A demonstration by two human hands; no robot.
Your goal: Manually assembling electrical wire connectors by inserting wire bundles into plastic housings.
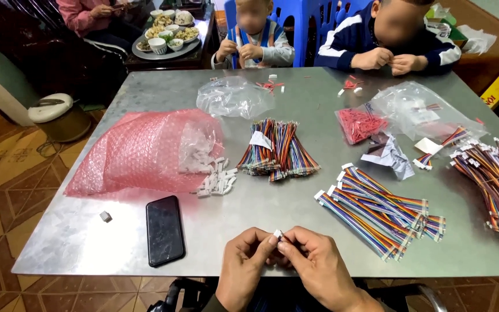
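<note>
- Your left hand (248,257) and right hand (313,263) meet at the near edge of the metal table (295,208) — fingertips of both pinched together on a small white connector (276,234).
- Just right of your hands lies a fan of rainbow ribbon cables (379,205).
- A black phone (164,230) lies face up to your left.
- Beyond it, loose white connectors (218,179) spill from a pink bubble-wrap bag (140,153).

Small white plastic connector (277,234) mostly hidden between fingertips of left hand (244,260) and right hand (313,263); shape not told. Rainbow ribbon cable bundle (492,179) cut by right edge. Both forearms cut by bottom edge.
</note>
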